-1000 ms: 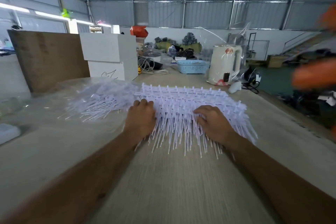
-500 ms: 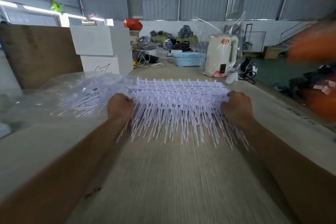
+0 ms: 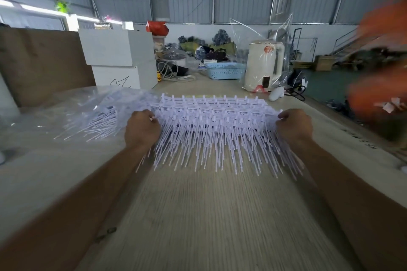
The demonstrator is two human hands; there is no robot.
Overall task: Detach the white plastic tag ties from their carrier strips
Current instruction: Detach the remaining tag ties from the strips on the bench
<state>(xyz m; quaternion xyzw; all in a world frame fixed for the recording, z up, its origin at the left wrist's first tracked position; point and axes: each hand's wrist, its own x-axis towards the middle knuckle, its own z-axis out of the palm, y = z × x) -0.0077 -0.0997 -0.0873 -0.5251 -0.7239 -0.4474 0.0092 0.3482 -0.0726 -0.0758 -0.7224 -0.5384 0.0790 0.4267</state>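
Head view: both hands are gripping a wide stack of white plastic tag ties on carrier strips (image 3: 211, 121), one hand at each end. Left hand (image 3: 142, 131) is curling its fingers round the left end of the stack, right hand (image 3: 295, 126) is doing the same at the right end, knuckles facing the camera. Stack is sitting between the hands over the pale wood-grain table (image 3: 198, 215), thin tie tails fanning down toward the near edge; whether it's resting on the table or lifted, can't tell. Loose white tag ties in a clear plastic bag (image 3: 92, 116) are lying just left of the left hand. Further back: two stacked white boxes (image 3: 119, 59), light blue plastic basket (image 3: 224, 70), cream electric kettle wrapped in clear film (image 3: 263, 66). Blurred orange shape at right edge, unidentifiable.
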